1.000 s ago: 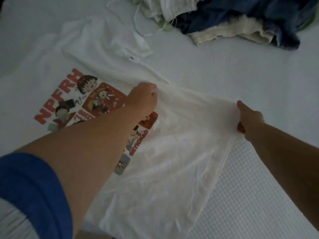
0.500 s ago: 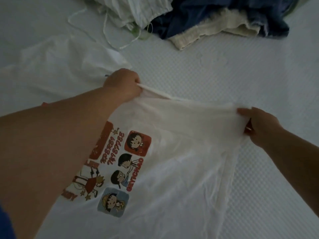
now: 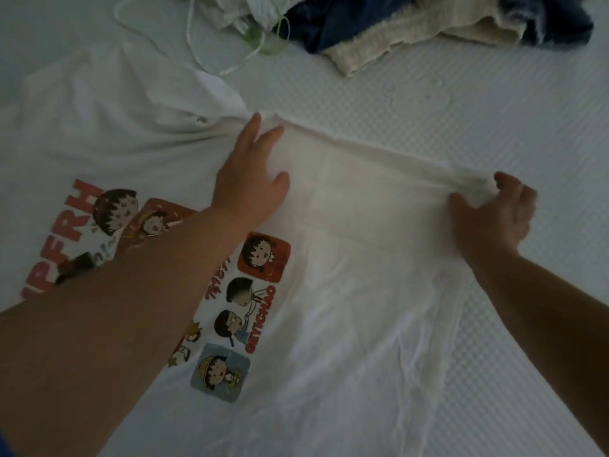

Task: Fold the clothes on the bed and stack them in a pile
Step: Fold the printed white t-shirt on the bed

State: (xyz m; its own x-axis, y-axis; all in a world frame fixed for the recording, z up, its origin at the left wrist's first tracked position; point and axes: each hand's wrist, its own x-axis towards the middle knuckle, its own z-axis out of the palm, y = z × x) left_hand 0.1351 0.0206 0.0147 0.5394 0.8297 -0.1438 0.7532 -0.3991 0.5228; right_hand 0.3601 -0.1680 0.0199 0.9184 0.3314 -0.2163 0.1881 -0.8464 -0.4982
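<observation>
White printed T-shirt [image 3: 346,291] spread on bed [image 3: 494,120], left hand [image 3: 253,179] flat, fingers straight on it, right hand [image 3: 494,212] pinching its bunched corner, unfolded clothes heap [image 3: 395,24] at far edge.

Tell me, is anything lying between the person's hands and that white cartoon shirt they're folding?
Nothing visible. The left hand rests flat on the white shirt, and the right hand touches its bunched edge. The unfolded clothes heap lies apart, farther up the bed.

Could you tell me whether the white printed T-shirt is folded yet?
Partly: white printed T-shirt has one side doubled over; graphic stays exposed.
</observation>
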